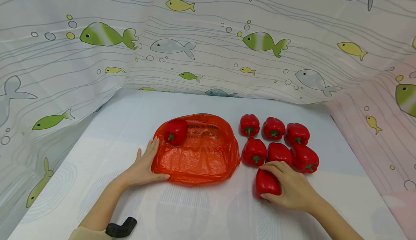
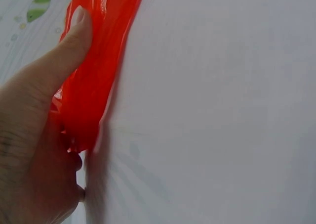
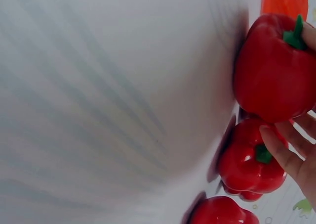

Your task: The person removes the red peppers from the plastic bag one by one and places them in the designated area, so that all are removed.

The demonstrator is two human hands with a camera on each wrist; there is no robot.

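On the right side of the table, my right hand (image 1: 292,191) grips a red bell pepper (image 1: 265,185), thumb on its near side and fingers over the far side. The right wrist view shows this bell pepper (image 3: 274,70) with its green stem near the thumb. An orange-red plastic bag (image 1: 195,160) lies spread open at the middle, dark print on its inner far side. One red bell pepper (image 1: 175,132) sits in its far left part. Against the bag's left edge rests my left hand (image 1: 143,167), fingers spread, thumb along the near rim.
Just beyond the right hand, several red bell peppers (image 1: 254,152) stand in two rows to the right of the bag. A fish-printed curtain (image 1: 208,26) closes off the table's back and sides. Pale patterned cloth (image 1: 182,214) covers the table. A black strap piece (image 1: 121,228) sits at the left forearm.
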